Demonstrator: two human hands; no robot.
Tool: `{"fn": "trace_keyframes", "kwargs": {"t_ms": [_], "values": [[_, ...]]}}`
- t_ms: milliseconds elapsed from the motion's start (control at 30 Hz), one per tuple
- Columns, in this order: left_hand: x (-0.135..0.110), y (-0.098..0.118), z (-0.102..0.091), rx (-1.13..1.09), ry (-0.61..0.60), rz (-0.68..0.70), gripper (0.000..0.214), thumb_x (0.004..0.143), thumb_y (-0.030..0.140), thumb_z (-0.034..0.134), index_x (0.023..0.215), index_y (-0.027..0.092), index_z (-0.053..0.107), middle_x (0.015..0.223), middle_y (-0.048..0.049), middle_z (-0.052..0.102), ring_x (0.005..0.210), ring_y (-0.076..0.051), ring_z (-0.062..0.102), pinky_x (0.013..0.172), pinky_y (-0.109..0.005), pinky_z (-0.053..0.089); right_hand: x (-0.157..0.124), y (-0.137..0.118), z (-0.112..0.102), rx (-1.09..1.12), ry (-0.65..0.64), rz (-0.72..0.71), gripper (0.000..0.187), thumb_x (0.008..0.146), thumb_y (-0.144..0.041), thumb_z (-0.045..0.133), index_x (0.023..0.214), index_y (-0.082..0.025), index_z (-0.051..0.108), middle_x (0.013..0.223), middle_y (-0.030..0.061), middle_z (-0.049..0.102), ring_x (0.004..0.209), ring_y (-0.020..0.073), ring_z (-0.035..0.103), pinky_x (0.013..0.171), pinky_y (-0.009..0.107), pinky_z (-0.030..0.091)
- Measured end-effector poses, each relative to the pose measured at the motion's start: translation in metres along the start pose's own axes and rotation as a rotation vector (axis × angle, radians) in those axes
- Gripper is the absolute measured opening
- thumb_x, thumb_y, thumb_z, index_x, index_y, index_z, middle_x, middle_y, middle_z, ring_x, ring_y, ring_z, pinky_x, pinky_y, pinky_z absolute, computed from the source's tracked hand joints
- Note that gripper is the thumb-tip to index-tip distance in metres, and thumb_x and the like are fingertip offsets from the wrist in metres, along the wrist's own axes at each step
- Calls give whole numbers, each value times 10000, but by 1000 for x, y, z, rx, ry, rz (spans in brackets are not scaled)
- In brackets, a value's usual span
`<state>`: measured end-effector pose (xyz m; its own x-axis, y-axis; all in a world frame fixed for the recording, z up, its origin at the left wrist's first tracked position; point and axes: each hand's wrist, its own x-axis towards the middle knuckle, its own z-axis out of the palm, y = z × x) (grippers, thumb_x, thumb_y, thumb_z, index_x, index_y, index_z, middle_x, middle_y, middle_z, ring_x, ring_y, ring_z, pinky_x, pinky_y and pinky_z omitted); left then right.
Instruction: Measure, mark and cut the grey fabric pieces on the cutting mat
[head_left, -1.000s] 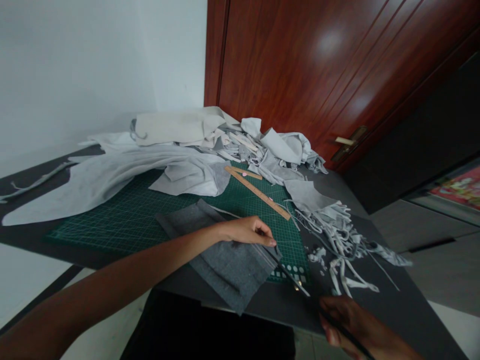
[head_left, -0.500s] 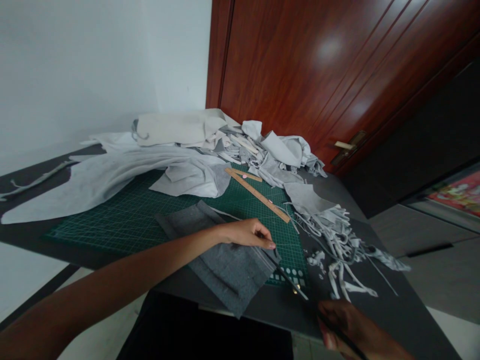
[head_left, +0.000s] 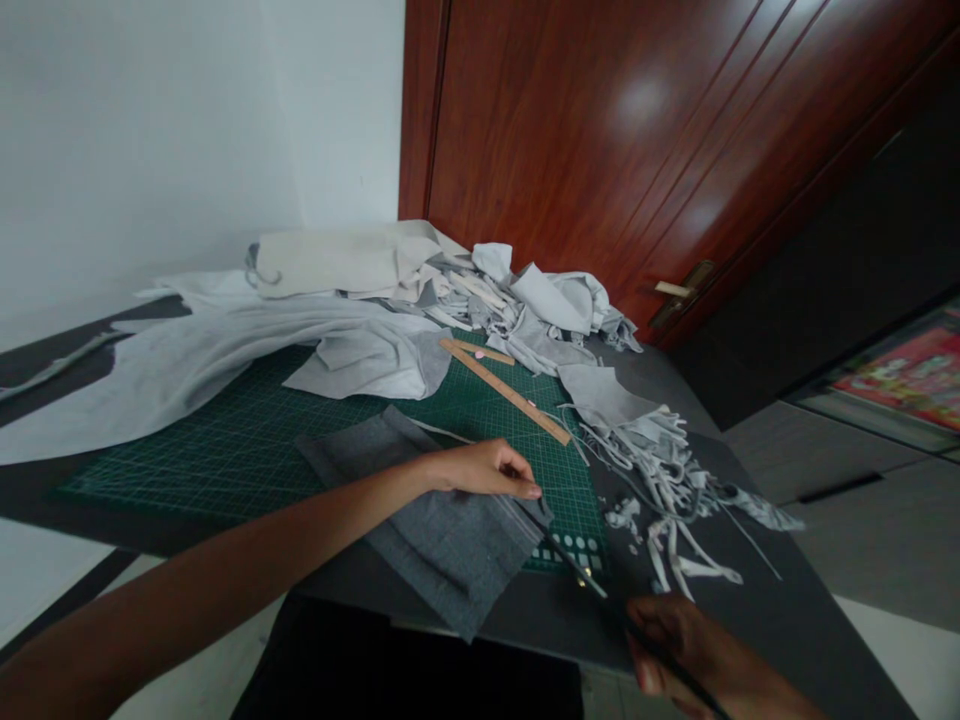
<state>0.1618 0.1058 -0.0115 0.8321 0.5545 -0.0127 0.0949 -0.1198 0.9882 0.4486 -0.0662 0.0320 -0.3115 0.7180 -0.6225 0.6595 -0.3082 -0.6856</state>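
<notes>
A dark grey piece of fabric [head_left: 450, 545] lies at the table's front edge, its near corner hanging over. My left hand [head_left: 495, 468] pinches the fabric near its right edge, fingers closed. My right hand [head_left: 686, 645], at the lower right, is wrapped around the black handles of a pair of scissors [head_left: 581, 575]. The blades point up and left to the fabric's edge just below my left fingertips. Whether they are parted there I cannot make out. Beneath the fabric is a green cutting mat [head_left: 225, 450].
Wooden rulers [head_left: 510, 390] rest on the mat. Light grey cloth [head_left: 225, 350] spreads over the left side, with cream fabric [head_left: 337, 260] and scraps piled behind. Cut strips [head_left: 675, 480] lie at right on the dark table [head_left: 780, 630]. A wooden door [head_left: 540, 150] stands behind.
The whole view has shifted slightly, so things sit a little farther left. Both hands, the scissors and the grey fabric keep nearly the same positions relative to each other.
</notes>
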Motion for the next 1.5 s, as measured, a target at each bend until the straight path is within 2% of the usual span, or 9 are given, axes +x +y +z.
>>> {"fn": "trace_keyframes", "kwargs": {"t_ms": [267,400,533,767,933,1067,1200,1500], "values": [[0,0,0,-18,-9,11,473,767,641,792,817,171,781,735,15,676,668,-110,542,646,-238,386,-1,-2,0,21,1,-6,441,808,-564,664,679,-196,460,584,-61,494,404,27,314,413,183,234],[-1,1,0,-10,-13,19,473,779,633,785,834,163,782,757,10,686,686,-112,555,665,-237,396,-1,2,-1,30,-7,-29,418,813,-553,656,709,-185,487,646,-37,566,417,24,337,418,182,243],[-1,1,0,-6,-14,21,447,791,607,787,827,162,779,753,12,681,686,-109,553,664,-235,392,1,4,-1,20,-19,-9,388,841,-524,633,710,-185,496,593,-53,529,399,22,331,395,167,233],[-1,1,1,2,2,-1,426,797,589,791,831,165,779,746,15,682,672,-106,550,658,-230,394,10,16,-2,46,-14,17,410,842,-551,598,690,-193,470,609,-39,570,353,12,346,354,157,260],[-1,2,1,-18,8,3,400,803,563,795,815,163,781,724,21,669,650,-101,528,639,-229,377,11,28,-4,66,-56,30,376,842,-546,611,774,-196,489,610,-48,562,364,25,354,341,151,267],[-1,3,1,-26,20,-2,358,811,522,801,805,165,790,697,29,654,638,-93,504,632,-224,358,5,23,-5,37,-60,20,434,772,-591,681,828,-191,522,600,-48,541,436,44,365,372,146,287],[-1,4,0,-31,24,-25,336,808,512,804,814,176,804,715,25,677,655,-95,521,638,-224,361,2,16,-4,62,-87,21,531,689,-668,723,819,-208,491,578,-63,508,442,47,357,397,155,307],[-4,8,1,-34,31,-57,349,804,529,794,828,182,811,740,17,688,672,-105,537,653,-234,380,3,26,-8,41,-91,11,540,726,-694,686,846,-206,488,578,-60,495,465,55,396,426,157,307]]}}
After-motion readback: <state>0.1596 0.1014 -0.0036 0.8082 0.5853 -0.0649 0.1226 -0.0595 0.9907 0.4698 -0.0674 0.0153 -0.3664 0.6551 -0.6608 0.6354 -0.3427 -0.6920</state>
